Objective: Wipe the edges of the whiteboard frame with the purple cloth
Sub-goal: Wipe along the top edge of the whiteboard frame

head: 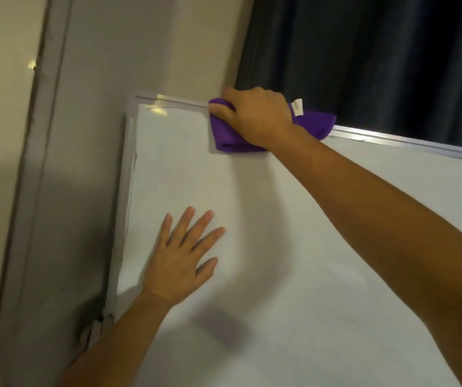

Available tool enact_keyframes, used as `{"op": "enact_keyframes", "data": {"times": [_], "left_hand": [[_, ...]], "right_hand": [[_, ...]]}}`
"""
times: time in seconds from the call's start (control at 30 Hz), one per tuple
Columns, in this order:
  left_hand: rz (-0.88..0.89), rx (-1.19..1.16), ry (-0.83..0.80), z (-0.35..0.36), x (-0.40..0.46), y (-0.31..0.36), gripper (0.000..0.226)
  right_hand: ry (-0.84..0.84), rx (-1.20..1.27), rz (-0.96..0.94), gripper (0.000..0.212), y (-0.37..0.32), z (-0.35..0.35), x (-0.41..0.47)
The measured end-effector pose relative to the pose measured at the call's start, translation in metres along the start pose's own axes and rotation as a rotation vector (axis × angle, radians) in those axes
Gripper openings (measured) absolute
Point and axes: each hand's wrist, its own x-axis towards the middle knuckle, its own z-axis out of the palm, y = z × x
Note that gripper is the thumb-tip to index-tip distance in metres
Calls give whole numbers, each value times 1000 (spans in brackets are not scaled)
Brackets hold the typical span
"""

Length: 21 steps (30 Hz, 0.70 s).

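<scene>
No readable text.
Blank whiteboard [280, 247]; white tag [298, 107] on cloth [313, 124] too blurred to read.

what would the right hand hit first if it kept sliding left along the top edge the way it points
Probably the taped top-left corner of the whiteboard frame; the top rail between it and the right hand with the purple cloth looks free.

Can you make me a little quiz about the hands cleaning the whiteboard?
1. True or false: the right hand presses the purple cloth on the top frame edge.
2. The left hand is: A) holding a marker B) flat on the whiteboard C) gripping the dark curtain.
3. What colour is the cloth's tag?

Key: 1 true; 2 B; 3 white.
</scene>
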Motion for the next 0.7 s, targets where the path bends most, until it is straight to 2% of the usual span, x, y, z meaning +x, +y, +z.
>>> {"op": "enact_keyframes", "data": {"times": [0.3, 0.43, 0.53, 0.7], "left_hand": [[15, -85, 7, -17, -2, 7, 69], [-69, -90, 2, -22, -6, 7, 75], [-63, -128, 24, -23, -10, 5, 78], [-174, -118, -11, -26, -6, 26, 84]], "right_hand": [[70, -42, 164, 60, 113, -24, -109], [40, -40, 203, 60, 93, -21, -90], [32, -10, 144, 58, 75, -21, -69], [1, 43, 19, 53, -26, -15, -2]]}}
